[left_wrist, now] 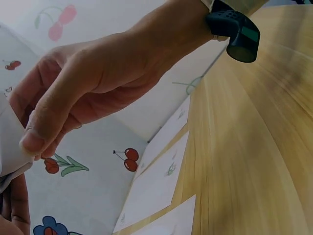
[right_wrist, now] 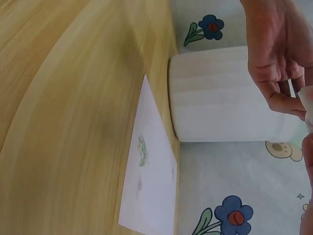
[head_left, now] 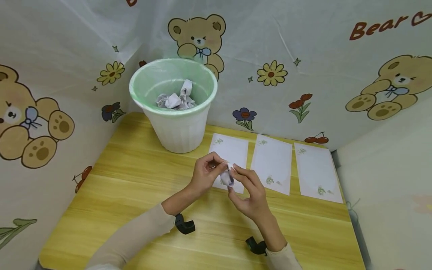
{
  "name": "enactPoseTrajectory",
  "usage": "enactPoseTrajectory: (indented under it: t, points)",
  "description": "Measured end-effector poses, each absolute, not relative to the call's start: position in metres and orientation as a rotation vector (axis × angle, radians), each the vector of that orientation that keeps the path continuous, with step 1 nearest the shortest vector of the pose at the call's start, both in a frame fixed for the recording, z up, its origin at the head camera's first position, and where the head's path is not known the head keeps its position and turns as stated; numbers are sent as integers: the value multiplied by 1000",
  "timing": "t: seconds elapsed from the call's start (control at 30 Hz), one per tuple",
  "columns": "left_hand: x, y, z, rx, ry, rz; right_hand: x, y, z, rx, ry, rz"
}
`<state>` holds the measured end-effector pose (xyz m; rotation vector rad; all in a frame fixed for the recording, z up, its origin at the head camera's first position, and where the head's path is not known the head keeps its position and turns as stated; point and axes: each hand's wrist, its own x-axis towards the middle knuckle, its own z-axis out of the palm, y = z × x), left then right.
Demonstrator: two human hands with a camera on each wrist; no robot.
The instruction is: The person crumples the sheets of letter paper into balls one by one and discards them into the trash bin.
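Note:
Both hands hold one crumpled piece of white paper (head_left: 227,178) above the table, over the leftmost flat sheet. The left hand (head_left: 203,173) pinches its upper left side between thumb and fingers. On the other side, the right hand (head_left: 250,191) grips the paper, fingers at the upper edge and thumb below. In the left wrist view the paper (left_wrist: 11,142) shows at the left edge beside the left thumb. The right wrist view catches only a sliver of the paper (right_wrist: 307,105) at its right edge, with most of the right hand out of frame.
A white bin (head_left: 182,131) with a green-tinted liner stands at the back left and contains crumpled paper (head_left: 173,100). Three printed sheets, a left one (head_left: 236,144), a middle one (head_left: 272,161) and a right one (head_left: 317,170), lie on the wood-grain table (head_left: 141,180). Bear-patterned cloth (head_left: 256,33) encloses the table.

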<state>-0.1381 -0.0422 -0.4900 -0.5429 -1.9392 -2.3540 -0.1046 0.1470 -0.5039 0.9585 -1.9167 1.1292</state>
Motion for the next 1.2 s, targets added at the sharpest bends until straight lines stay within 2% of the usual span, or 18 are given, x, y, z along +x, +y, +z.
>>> enactPoseTrajectory:
  t: [0.6, 1.0, 1.2]
  points:
    - [-136, -45, -497, -570, -1916, -2462, -113, 151, -498, 823, -1837, 1811]
    - [-135, -52, -492, -664, -2209, -2335, -114, 156, -491, 837, -1996, 1479]
    - [-137, -53, -490, -692, -2166, -2372, -113, 155, -489, 804, -1980, 1680]
